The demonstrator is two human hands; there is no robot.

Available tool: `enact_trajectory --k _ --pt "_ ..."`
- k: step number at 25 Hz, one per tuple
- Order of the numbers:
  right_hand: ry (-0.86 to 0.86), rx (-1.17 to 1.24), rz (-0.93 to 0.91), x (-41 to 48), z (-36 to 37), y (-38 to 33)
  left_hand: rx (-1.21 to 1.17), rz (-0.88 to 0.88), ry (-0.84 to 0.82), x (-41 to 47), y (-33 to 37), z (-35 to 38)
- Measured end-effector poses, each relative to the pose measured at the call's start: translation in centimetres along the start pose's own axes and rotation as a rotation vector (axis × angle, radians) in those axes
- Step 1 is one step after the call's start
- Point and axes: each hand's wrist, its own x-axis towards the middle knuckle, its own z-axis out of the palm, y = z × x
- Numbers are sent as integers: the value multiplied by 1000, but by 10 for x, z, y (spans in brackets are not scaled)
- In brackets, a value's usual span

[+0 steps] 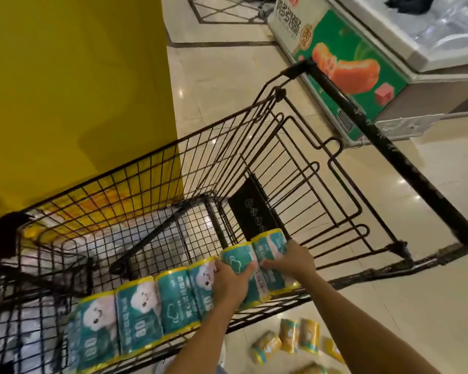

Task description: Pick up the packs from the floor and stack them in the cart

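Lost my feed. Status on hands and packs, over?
Copy: left hand, right hand gripping teal packs in cart. Remaining: yellow packs on floor. Nothing blocking.

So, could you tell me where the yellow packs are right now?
Head view, lower right: the yellow packs lie on the floor, just outside the cart.

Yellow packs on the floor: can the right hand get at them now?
Probably, once free: the yellow packs lie uncovered outside the cart, but the right hand grips a teal pack.
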Motion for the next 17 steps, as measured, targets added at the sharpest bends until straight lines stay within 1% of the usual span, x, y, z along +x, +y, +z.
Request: enact_trajectory --k 6,8,12,17 --pt "-74 27 67 10 3 8 7 -31 -44 6 -4 6" --pt "-81 32 74 10 1 8 25 -41 -37 5 -4 8" --pt "-87 -17 62 12 -9 10 -31 -30 -69 2 -2 15" --pt "-71 39 74 15 -7 16 -40 -67 -23 8 -1 29"
